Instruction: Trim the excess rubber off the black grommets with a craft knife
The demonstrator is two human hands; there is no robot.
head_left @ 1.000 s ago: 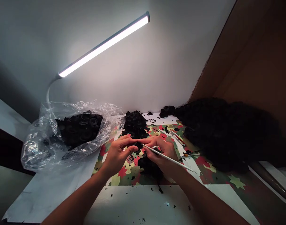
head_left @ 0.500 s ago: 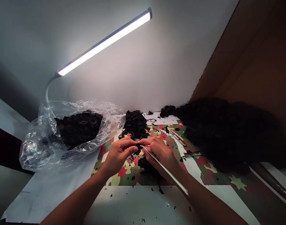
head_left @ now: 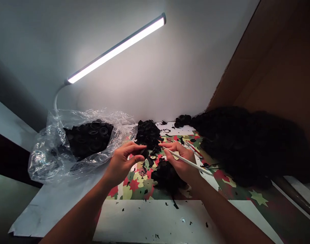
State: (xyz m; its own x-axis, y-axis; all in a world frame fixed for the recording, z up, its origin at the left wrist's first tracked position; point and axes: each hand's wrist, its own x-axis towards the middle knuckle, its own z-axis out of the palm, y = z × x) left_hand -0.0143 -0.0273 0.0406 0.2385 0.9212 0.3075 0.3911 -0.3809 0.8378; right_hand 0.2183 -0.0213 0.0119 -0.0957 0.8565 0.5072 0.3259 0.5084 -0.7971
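Right now, from my remote seat, I have a small black piece point(head_left: 145, 153) in the left hand point(head_left: 121, 161), its fingers closed on it: the piece sits at the tips, between the thumb below and the index finger above. On the other side, I have the fingers of the right hand point(head_left: 182, 161) clamped around a slim white stick point(head_left: 189, 161), whose tip points toward the piece but stands apart from it. I see both hands over a camouflage-patterned sheet point(head_left: 126, 193). A black heap point(head_left: 167, 176) lies just beside the right hand, nearer me, and another dark pile point(head_left: 147, 130) lies beyond the fingers. Off to the left, a clear plastic bag point(head_left: 40, 166) holds black rings point(head_left: 94, 133).
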